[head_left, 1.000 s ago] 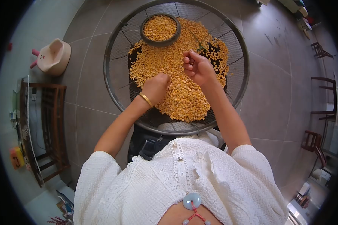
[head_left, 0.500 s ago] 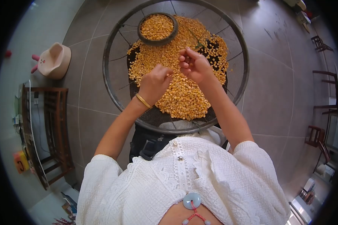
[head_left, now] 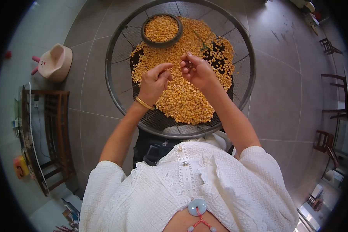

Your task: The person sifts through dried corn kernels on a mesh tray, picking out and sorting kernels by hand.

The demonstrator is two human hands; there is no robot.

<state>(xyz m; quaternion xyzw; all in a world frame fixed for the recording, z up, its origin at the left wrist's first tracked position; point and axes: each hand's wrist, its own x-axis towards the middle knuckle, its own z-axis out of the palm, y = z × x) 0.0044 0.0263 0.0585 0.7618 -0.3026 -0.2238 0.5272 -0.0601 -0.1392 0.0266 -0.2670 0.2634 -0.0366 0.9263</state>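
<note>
A pile of yellow corn kernels (head_left: 185,106) is spread over a large round mesh sieve (head_left: 109,73) in front of my body. A dark round bowl (head_left: 162,44) heaped with kernels sits inside the sieve at the far left. Over the middle of the corn, my left hand (head_left: 154,82), with a gold bangle at its wrist, has its fingers curled in. Close by on its right, my right hand (head_left: 199,72) is curled with thumb and fingertips together. Whatever lies in the fingers of either hand is too small or hidden to tell.
Dark fabric shows through the mesh under the corn. On the tiled floor (head_left: 92,85) at left stand a pink-and-white child's seat (head_left: 58,63) and a dark wooden bench (head_left: 60,135). Wooden chairs (head_left: 334,92) line the right side.
My left hand has shifted slightly left and up, its index finger now straighter. The right hand has moved a little left and down. A wider gap shows between them.
</note>
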